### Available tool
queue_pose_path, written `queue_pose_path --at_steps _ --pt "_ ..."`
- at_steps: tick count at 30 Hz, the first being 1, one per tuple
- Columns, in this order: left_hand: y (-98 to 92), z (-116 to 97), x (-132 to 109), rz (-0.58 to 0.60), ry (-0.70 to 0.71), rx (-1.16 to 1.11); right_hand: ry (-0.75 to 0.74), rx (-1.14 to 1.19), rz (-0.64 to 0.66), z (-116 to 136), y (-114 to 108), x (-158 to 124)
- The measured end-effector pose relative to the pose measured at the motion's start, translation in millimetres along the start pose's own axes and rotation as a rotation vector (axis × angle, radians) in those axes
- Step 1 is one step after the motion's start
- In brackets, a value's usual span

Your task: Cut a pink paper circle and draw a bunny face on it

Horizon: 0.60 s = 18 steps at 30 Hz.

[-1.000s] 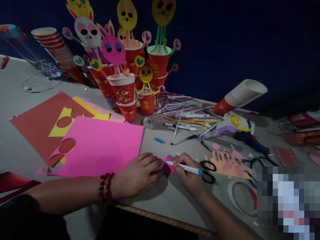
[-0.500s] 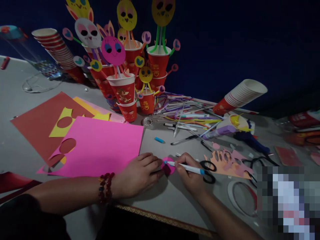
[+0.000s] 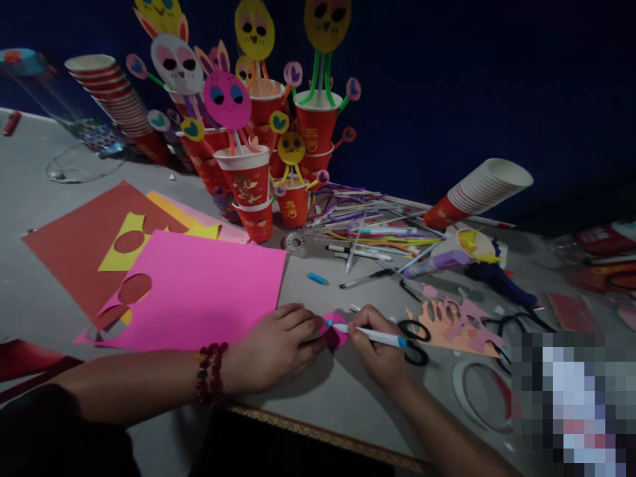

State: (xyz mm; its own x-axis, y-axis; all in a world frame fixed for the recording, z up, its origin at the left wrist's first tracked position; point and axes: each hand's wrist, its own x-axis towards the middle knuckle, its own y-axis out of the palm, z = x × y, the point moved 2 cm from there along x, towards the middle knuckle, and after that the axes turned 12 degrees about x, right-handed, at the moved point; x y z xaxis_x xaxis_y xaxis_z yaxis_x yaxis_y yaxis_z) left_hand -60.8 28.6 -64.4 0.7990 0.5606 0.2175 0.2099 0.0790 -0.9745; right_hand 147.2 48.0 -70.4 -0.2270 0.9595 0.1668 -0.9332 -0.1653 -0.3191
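Note:
A small pink paper circle (image 3: pixel 336 338) lies on the table with a blue mark on its upper part. My left hand (image 3: pixel 278 344) rests palm down, fingers stretched out, its fingertips on the circle's left edge. Between the fingers of my right hand (image 3: pixel 380 354) is a white marker pen (image 3: pixel 377 336) with a blue end; its tip meets the blue mark. A blue pen cap (image 3: pixel 317 278) sits loose above the circle. Black-handled scissors (image 3: pixel 416 358) lie beside my right hand, partly hidden by it. Under my left wrist is the edge of a pink sheet (image 3: pixel 218 285) with round cut-outs.
Red paper cups (image 3: pixel 256 222) with paper animal faces stand at the back. Straws and pens (image 3: pixel 368 218) are heaped behind my hands. Stacked cups (image 3: pixel 489 182) lean at the right, near peach paper scraps (image 3: pixel 432 328) and a tape roll (image 3: pixel 464 397). A brown sheet (image 3: pixel 79 252) lies left.
Almost nothing differs: the marker tip has shifted very slightly on the blue mark. Both hands keep their places, and the whole view has moved a little.

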Motion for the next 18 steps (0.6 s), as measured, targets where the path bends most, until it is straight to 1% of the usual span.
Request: queue_pose_path --at_steps 7,18 --pt "-0.3 0.2 -0.1 -0.018 0.004 -0.014 0.002 0.002 -0.002 -0.3 0.5 -0.3" --pt "-1.0 -0.2 0.1 0.004 0.005 -0.003 -0.002 -0.001 -0.015 -0.9 -0.3 0.2"
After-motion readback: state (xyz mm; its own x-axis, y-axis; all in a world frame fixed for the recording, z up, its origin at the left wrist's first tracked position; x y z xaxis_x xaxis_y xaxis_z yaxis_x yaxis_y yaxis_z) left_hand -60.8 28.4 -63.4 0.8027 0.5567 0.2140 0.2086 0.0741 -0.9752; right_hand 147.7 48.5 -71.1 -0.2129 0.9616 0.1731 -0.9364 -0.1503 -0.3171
